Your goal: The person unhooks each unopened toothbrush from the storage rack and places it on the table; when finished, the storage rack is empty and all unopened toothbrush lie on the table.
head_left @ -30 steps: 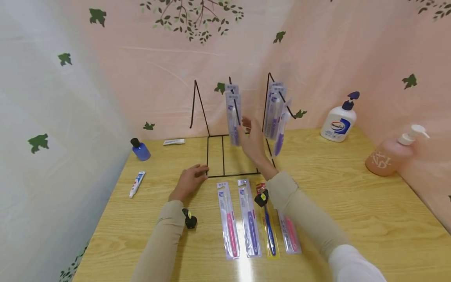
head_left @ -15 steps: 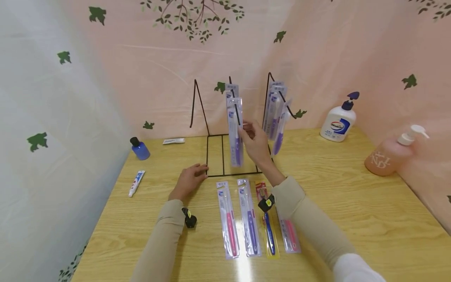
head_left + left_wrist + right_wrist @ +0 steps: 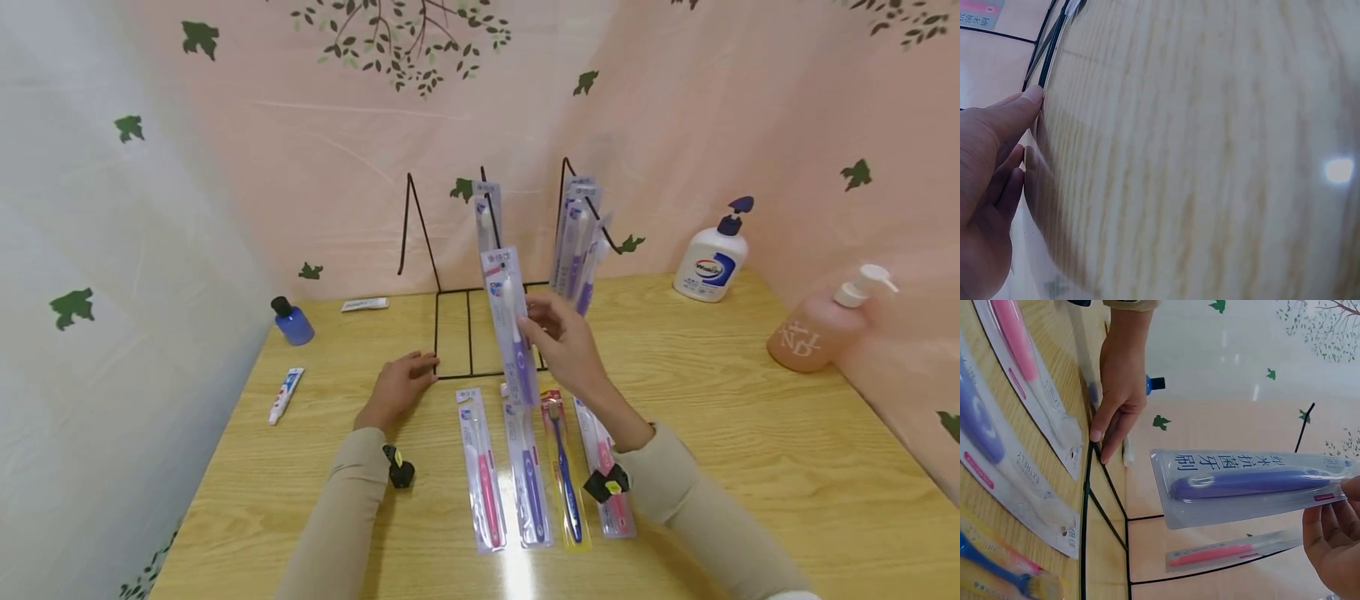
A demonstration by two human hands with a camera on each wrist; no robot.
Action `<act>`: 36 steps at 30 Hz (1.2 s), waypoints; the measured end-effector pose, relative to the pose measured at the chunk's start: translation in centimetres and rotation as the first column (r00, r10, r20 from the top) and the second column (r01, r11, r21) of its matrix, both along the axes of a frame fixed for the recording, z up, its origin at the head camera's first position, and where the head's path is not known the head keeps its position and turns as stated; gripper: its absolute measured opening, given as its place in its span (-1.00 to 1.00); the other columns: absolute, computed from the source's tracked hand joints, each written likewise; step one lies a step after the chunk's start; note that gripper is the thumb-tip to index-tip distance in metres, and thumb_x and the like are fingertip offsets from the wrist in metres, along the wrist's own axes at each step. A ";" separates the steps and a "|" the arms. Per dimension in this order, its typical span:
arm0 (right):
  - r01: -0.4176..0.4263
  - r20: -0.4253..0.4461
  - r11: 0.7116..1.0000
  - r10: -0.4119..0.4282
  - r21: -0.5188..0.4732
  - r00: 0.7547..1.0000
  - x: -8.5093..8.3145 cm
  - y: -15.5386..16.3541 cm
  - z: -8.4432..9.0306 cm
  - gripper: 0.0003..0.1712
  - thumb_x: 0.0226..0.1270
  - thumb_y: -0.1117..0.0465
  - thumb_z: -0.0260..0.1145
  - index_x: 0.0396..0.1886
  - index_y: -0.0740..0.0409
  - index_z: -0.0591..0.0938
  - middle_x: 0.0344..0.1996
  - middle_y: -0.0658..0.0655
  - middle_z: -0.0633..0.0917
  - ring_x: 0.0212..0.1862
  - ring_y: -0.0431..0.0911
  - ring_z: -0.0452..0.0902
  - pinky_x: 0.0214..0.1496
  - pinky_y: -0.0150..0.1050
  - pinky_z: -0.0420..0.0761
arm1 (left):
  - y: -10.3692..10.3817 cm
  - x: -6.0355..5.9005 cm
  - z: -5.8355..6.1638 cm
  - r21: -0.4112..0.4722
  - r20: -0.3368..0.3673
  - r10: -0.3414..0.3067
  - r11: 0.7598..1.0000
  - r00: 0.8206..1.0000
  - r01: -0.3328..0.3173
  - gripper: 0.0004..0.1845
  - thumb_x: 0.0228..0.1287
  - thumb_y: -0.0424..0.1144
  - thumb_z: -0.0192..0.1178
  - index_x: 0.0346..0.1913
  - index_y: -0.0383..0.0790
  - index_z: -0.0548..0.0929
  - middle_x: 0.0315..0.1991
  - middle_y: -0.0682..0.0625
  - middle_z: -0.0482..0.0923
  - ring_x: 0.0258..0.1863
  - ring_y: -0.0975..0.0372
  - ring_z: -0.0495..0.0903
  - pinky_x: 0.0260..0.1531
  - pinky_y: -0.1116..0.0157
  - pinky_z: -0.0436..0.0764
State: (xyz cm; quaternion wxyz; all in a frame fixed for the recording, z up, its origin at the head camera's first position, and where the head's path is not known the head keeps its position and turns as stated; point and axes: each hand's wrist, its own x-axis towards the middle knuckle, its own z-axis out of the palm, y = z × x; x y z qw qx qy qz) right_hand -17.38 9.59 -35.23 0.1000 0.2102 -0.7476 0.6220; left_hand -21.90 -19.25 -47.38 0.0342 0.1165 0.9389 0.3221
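Your right hand pinches a purple toothbrush pack by its lower part, pack upright and slightly tilted, held in the air in front of the wire rack, above the row on the bench. In the right wrist view the same pack runs lengthwise with your fingers at its end.

Your left hand lies flat on the bench at 9 o'clock of the rack's base, fingers relaxed and straight, fingertip touching the base wire.

Four packs lie side by side on the bench at 6 o'clock of the rack: pink, purple, blue, pink. More packs hang on the rack's right hook, one on the middle hook.

At 3 o'clock, two pump bottles. At 9 o'clock, a blue bottle and a tube.
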 end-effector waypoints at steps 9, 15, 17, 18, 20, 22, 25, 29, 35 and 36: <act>0.062 0.036 0.995 -0.065 0.075 0.997 2.1 4.1 -2.3 -0.66 0.39 0.25 0.21 0.13 0.18 0.53 -0.22 0.23 0.68 -0.34 -0.20 0.58 -0.30 -0.33 0.64 | -0.1 -0.1 -0.2 0.014 0.018 0.002 1.000 1.000 -0.002 -0.59 0.34 -0.17 0.19 0.22 -0.15 0.56 0.33 -0.03 0.41 0.41 -0.02 0.23 0.39 -0.05 0.21; 0.176 0.126 0.966 -0.202 0.191 0.971 3.9 10.1 -5.4 -0.62 0.42 0.22 0.18 0.18 0.22 0.49 -0.19 0.30 0.67 -0.36 -0.29 0.60 -0.28 -0.35 0.68 | -0.1 0.0 -0.3 0.021 0.015 -0.001 1.000 1.000 0.000 -0.58 0.34 -0.18 0.19 0.23 -0.16 0.55 0.33 -0.05 0.40 0.41 -0.05 0.23 0.38 -0.07 0.22; 0.208 0.185 0.944 -0.259 0.255 0.948 4.5 12.0 -6.3 -0.58 0.43 0.17 0.17 0.21 0.23 0.47 -0.17 0.30 0.66 -0.35 -0.31 0.60 -0.26 -0.38 0.68 | -0.1 0.0 -0.3 0.021 0.012 -0.001 1.000 1.000 0.000 -0.58 0.34 -0.18 0.19 0.23 -0.15 0.55 0.33 -0.05 0.40 0.41 -0.05 0.23 0.38 -0.06 0.22; 0.216 0.222 0.934 -0.283 0.284 0.933 4.8 12.9 -6.8 -0.57 0.44 0.16 0.16 0.21 0.25 0.46 -0.16 0.31 0.66 -0.33 -0.31 0.61 -0.25 -0.39 0.68 | -0.1 -0.1 -0.3 0.020 0.010 0.000 1.000 1.000 -0.001 -0.59 0.34 -0.18 0.18 0.23 -0.14 0.55 0.33 -0.04 0.41 0.41 -0.04 0.23 0.38 -0.06 0.22; 0.198 0.295 0.918 -0.305 0.343 0.905 5.1 14.1 -7.7 -0.54 0.45 0.15 0.15 0.23 0.29 0.43 -0.13 0.32 0.64 -0.29 -0.29 0.62 -0.25 -0.39 0.68 | -0.1 -0.1 -0.3 0.021 0.008 0.002 1.000 1.000 -0.002 -0.59 0.34 -0.18 0.18 0.23 -0.14 0.56 0.33 -0.04 0.41 0.41 -0.04 0.23 0.38 -0.06 0.23; 0.162 0.344 0.900 -0.313 0.404 0.885 5.2 14.8 -8.6 -0.52 0.44 0.15 0.16 0.23 0.35 0.43 -0.13 0.32 0.63 -0.24 -0.21 0.62 -0.25 -0.37 0.68 | -0.1 -0.1 -0.4 0.019 0.004 0.002 1.000 1.000 -0.002 -0.59 0.34 -0.18 0.18 0.23 -0.14 0.55 0.33 -0.04 0.41 0.41 -0.04 0.23 0.38 -0.05 0.23; 0.119 0.368 0.857 -0.336 0.501 0.867 5.2 15.1 -9.6 -0.54 0.41 0.16 0.19 0.18 0.36 0.47 -0.16 0.27 0.65 -0.19 -0.11 0.58 -0.26 -0.34 0.62 | 0.0 -0.1 -0.3 0.022 0.008 0.002 1.000 1.000 -0.003 -0.59 0.34 -0.18 0.18 0.23 -0.15 0.55 0.33 -0.04 0.41 0.41 -0.04 0.23 0.38 -0.06 0.23; 0.089 0.369 0.811 -0.357 0.578 0.858 5.1 15.1 -10.1 -0.56 0.37 0.17 0.23 0.13 0.35 0.52 -0.21 0.23 0.66 -0.20 -0.04 0.54 -0.27 -0.31 0.51 | 0.0 -0.1 -0.2 0.023 0.015 0.004 1.000 1.000 -0.004 -0.59 0.34 -0.18 0.18 0.23 -0.16 0.55 0.33 -0.04 0.40 0.41 -0.05 0.23 0.39 -0.06 0.21; 0.023 0.388 0.761 -0.356 0.648 0.850 5.2 15.4 -9.5 -0.54 0.37 0.17 0.23 0.10 0.44 0.50 -0.24 0.27 0.66 -0.31 -0.07 0.57 -0.34 -0.27 0.57 | 0.1 0.0 0.1 0.019 0.015 0.005 1.000 1.000 -0.006 -0.59 0.34 -0.20 0.19 0.22 -0.19 0.55 0.33 -0.06 0.40 0.40 -0.06 0.24 0.39 -0.07 0.21; 0.013 0.391 0.752 -0.357 0.659 0.848 5.3 15.4 -9.4 -0.54 0.37 0.17 0.22 0.10 0.44 0.50 -0.24 0.27 0.66 -0.31 -0.08 0.58 -0.33 -0.26 0.60 | 0.2 0.1 0.1 0.016 0.013 0.003 1.000 1.000 -0.004 -0.59 0.34 -0.20 0.19 0.22 -0.19 0.55 0.33 -0.06 0.40 0.40 -0.06 0.24 0.38 -0.07 0.21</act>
